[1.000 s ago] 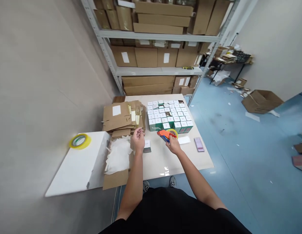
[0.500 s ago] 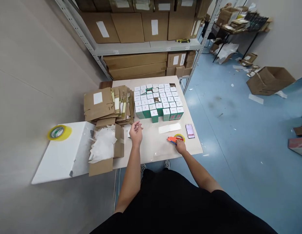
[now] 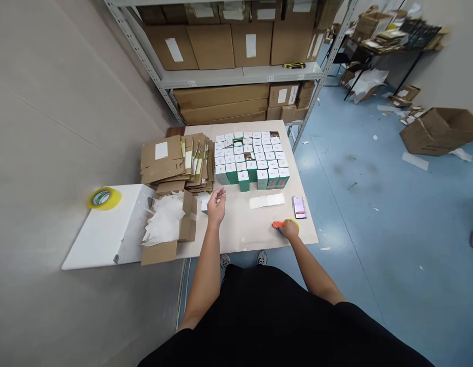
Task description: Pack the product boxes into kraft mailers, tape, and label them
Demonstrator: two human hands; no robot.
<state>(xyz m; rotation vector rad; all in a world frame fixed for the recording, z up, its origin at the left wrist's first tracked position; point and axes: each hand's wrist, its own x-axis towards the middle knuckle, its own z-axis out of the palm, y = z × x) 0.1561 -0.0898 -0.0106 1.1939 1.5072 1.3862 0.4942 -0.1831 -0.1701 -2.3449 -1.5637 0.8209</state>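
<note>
My right hand is closed on an orange tape dispenser with a yellow tape roll, near the table's front right corner. My left hand hovers over the left part of the table, fingers loosely extended and nothing visible in them. Partly hidden beside it is a small white-topped box. Beyond my hands stand rows of small white-and-green boxes, a few with open tops. White paper strips lie between my hands and these rows.
A phone lies at the table's right edge. On the left are flattened cartons and an open carton of white packing sheets. Another tape roll sits on a white block. Shelving with cartons stands behind.
My right hand and the tape dispenser have shifted slightly right and turned, covering more of the dispenser. My left hand has turned, its fingers now pointing more forward. The view has shifted a little.
</note>
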